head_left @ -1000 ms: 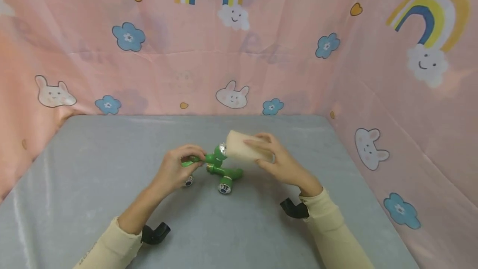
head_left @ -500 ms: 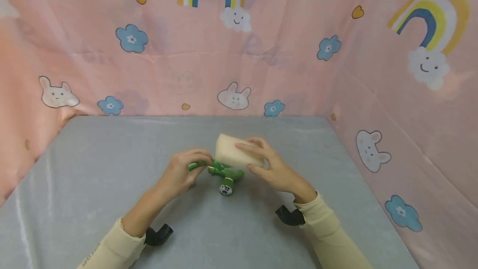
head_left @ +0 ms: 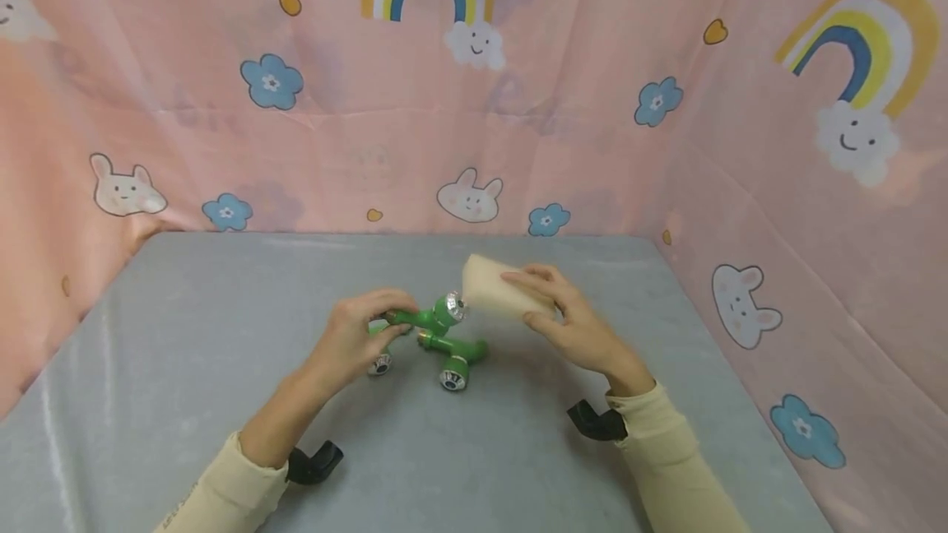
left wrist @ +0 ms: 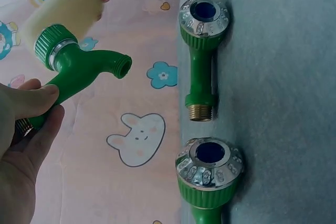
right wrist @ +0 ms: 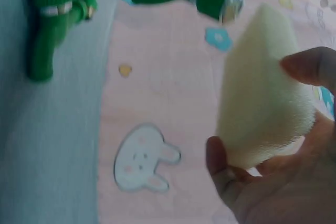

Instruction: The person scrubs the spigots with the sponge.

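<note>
In the head view my left hand (head_left: pixel 359 340) pinches a green tap (head_left: pixel 429 319) by its threaded end, raised above the table. The left wrist view shows thumb and fingers around that end, with the ribbed green knob (left wrist: pixel 55 45) upward and the spout free. My right hand (head_left: pixel 585 331) grips a cream block sponge (head_left: pixel 506 285) along its sides. A narrow gap separates the sponge (right wrist: pixel 257 95) from the tap's silver cap (right wrist: pixel 232 3) in the right wrist view. Two similar taps lie beneath: one tap (head_left: pixel 452 362) in plain sight, another tap (head_left: pixel 379 362) partly hidden by my left hand.
A grey cloth covers the table (head_left: pixel 474 459). Pink printed curtains (head_left: pixel 333 138) rise along its back and sides. Black curved mounts (head_left: pixel 314 463) stick out at both wrists.
The sponge moved left over the tap's knob half a second ago, hiding it, and is now back to the right with the silver cap showing. My left hand keeps its hold.
</note>
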Motion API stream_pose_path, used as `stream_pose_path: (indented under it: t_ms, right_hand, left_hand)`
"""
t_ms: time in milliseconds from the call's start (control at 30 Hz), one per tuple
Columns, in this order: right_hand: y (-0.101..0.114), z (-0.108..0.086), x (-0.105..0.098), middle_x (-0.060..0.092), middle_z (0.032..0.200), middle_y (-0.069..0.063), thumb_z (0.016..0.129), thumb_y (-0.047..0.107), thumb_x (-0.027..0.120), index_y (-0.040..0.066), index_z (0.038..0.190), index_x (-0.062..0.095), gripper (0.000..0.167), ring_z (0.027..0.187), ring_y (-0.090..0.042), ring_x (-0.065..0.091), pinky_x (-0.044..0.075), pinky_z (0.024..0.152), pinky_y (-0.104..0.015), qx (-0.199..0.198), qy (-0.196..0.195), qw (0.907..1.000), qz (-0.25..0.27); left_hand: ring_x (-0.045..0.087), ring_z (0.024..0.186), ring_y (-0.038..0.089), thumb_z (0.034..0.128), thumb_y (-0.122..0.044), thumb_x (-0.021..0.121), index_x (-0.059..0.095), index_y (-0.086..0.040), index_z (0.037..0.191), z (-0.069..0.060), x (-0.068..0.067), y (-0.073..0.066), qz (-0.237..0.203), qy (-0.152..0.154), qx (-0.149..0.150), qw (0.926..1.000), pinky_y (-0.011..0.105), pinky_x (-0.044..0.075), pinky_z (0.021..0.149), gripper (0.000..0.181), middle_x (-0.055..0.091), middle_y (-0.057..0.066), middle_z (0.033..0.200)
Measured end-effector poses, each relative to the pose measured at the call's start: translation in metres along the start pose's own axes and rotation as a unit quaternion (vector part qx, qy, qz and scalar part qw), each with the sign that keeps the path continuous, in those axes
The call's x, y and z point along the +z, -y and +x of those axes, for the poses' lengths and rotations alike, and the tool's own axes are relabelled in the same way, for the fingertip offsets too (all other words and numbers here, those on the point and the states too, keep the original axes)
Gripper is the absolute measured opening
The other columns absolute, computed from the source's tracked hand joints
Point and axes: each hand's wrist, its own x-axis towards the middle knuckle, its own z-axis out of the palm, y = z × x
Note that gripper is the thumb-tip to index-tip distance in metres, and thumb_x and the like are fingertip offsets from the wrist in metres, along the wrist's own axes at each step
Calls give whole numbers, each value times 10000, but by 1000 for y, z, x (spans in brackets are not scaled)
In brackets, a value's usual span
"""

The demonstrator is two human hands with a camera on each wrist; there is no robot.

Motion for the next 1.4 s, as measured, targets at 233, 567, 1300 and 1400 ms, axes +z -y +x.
stream_pose_path:
  t_ms: [233, 567, 1300, 1400]
  right_hand:
    - [12, 4, 29, 400, 1506, -119, 1007, 78, 555, 184, 1510, 484, 520, 1255, -343, 470, 478, 961, -462, -232, -31, 9990, 387]
    - [4, 4, 16, 406, 1512, -140, 1012, 94, 545, 172, 1485, 520, 480, 1248, -346, 465, 489, 927, -405, 166, 658, 9973, 266]
    - [32, 3, 44, 419, 1491, -118, 948, 101, 680, 191, 1456, 556, 530, 1289, -313, 478, 500, 941, -439, -821, -237, 9963, -86]
    - [29, 2, 43, 424, 1484, -139, 942, 96, 696, 171, 1436, 576, 514, 1312, -332, 473, 479, 976, -481, -778, -126, 9968, -143]
  left_hand:
    - [725, 1020, 248, 766, 91, 808, 754, -50, 1030, -2, 6, -1, 110, 50, 293, 9995, 337, 621, 872, 304, 746, 99, 1095]
    - [658, 1011, 4, 810, 146, 742, 658, 63, 1247, 2, -6, 7, -1695, -170, -934, 9809, 221, 562, 973, 453, 721, 240, 1119]
    - [709, 1041, 96, 1082, -136, 448, 400, -31, 1372, 2, 1, 11, -2920, -108, -1564, 9435, 408, 598, 948, 312, 655, 241, 1197]
    - [713, 1111, 243, 1104, -168, 372, 314, -36, 1406, 1, 1, 12, -2710, -142, -1656, 9481, 496, 560, 1001, 335, 636, 322, 1248]
